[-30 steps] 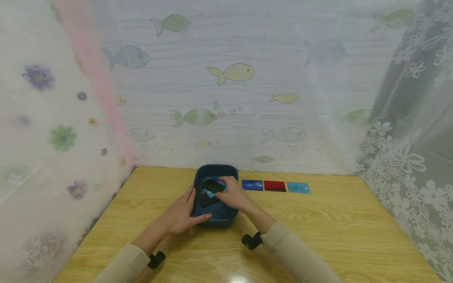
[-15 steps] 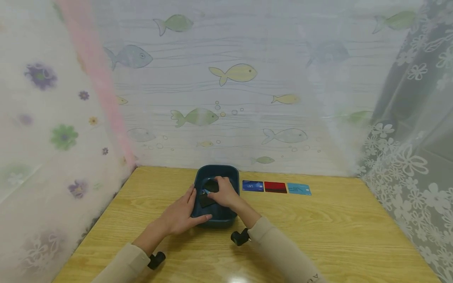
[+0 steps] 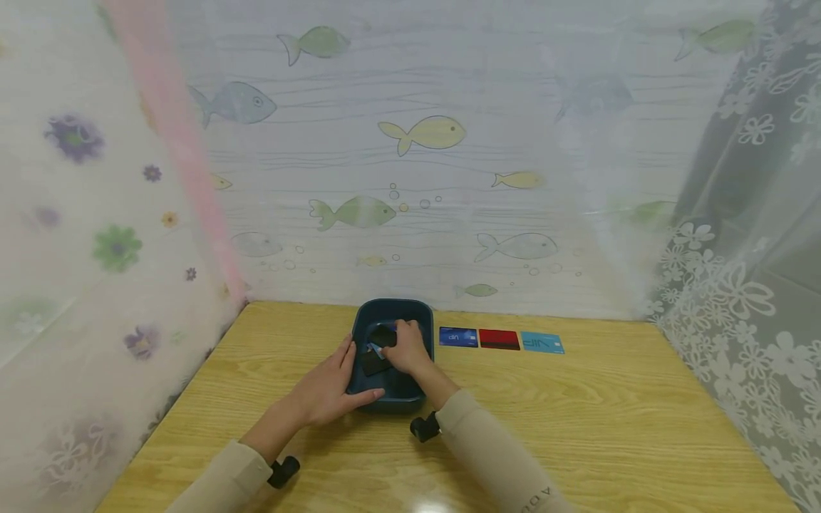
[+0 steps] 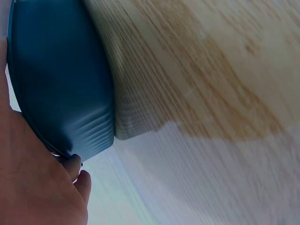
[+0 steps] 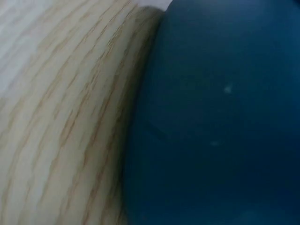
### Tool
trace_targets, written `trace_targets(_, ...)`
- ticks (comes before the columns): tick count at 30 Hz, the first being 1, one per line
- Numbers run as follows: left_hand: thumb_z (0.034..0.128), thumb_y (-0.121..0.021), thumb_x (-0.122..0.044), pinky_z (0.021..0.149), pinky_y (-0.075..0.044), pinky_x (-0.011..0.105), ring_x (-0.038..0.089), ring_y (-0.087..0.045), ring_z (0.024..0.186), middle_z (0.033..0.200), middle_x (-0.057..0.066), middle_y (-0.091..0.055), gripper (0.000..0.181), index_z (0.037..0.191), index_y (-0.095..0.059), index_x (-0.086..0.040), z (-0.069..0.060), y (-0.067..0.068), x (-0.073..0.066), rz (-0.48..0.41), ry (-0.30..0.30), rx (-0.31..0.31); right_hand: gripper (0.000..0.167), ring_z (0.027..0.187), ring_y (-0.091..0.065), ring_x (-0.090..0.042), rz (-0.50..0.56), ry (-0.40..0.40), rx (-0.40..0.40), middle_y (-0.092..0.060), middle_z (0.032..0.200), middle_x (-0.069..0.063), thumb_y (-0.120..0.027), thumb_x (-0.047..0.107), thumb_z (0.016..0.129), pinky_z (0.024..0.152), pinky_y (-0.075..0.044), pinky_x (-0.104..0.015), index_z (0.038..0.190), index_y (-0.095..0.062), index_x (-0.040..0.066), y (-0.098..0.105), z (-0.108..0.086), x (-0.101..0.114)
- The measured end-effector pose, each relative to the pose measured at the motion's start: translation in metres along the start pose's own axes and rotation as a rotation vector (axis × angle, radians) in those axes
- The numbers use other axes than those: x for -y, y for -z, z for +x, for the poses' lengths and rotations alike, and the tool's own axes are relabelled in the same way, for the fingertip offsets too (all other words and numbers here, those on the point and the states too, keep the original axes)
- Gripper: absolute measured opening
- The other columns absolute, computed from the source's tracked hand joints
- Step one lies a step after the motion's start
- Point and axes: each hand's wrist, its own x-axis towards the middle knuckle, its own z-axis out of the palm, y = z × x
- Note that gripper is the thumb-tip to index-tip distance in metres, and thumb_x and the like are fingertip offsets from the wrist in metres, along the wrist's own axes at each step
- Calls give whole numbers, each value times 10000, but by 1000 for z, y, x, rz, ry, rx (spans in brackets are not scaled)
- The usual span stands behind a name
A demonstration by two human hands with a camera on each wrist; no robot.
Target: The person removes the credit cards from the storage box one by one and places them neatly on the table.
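dark blue round-cornered bin, plastic by its look (image 3: 393,311): upright on the pale wood-grain tabletop (image 3: 577,413), near the far edge
inside the bin: upper black rectangular card (image 3: 383,335), lower black rectangular card (image 3: 375,363), partly hidden light-blue piece (image 3: 378,348) between them; finer detail too small to tell
right of the bin: deep-blue vip card (image 3: 458,337), red-and-black card (image 3: 499,340), light-blue vip card (image 3: 541,343); flat, side by side
left hand (image 3: 327,388): fingers mostly straight along the bin's left side, thumb over the near rim; seems to brace it
right hand (image 3: 408,347): reaching inside the bin, thumb near the light-blue piece; cannot tell if it pinches anything
step: looks like picking among the bin's contents
next move: probably calls for a clean pinch on one edge, neighbours undragged, bin kept braced
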Motion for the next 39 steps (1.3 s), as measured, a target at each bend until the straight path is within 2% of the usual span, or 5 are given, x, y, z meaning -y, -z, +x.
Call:
trace_targets(4,884,-415,-865,1192,-310,531,367,-223,1538,1712,145,-10,1190,1621,-119,20,0,-1,0,4,11,8,614,1282,-481,-464,-44,-59,-25,-463,1398,-310,-769,128,895,1063,-436,-557,1401,-513,-107,-4,2,-1)
trace_targets(10,863,-393,-893,1185,-317,544,377,-232,1534,1712,147,-20,1213,1623,-129,15,-1,-3,2,12,15,-3,563,1249,-486,-463,-113,-88,-28,-492,1356,-297,-782,160,888,1043,-432,-593,1348,-568,-83,-9,4,-3)
trace_targets(19,864,-402,-889,1180,-325,545,386,-241,1529,1712,156,-20,1212,1624,-119,12,-1,-3,0,8,19,9,395,1231,-491,-439,-141,-127,-1,-481,1338,-276,-760,153,912,1061,-420,-597,1204,-638,-84,-9,5,-4)
trace_targets(31,868,-409,-883,1176,-326,554,397,-244,1526,1713,152,-20,1210,1622,-132,21,1,-2,1,9,11,0,370,1168,-520,-422,-159,-149,-2,-511,1274,-266,-805,175,877,998,-471,-554,1114,-664,-72,-7,7,-4)
trace_targets(39,872,-418,-876,1178,-320,557,392,-235,1530,1709,175,-48,1204,1621,-138,24,3,-4,2,7,8,-4,587,1230,-517,-455,-129,-149,-32,-548,1288,-287,-801,158,879,1048,-448,-559,1323,-520,-104,-10,10,-6)
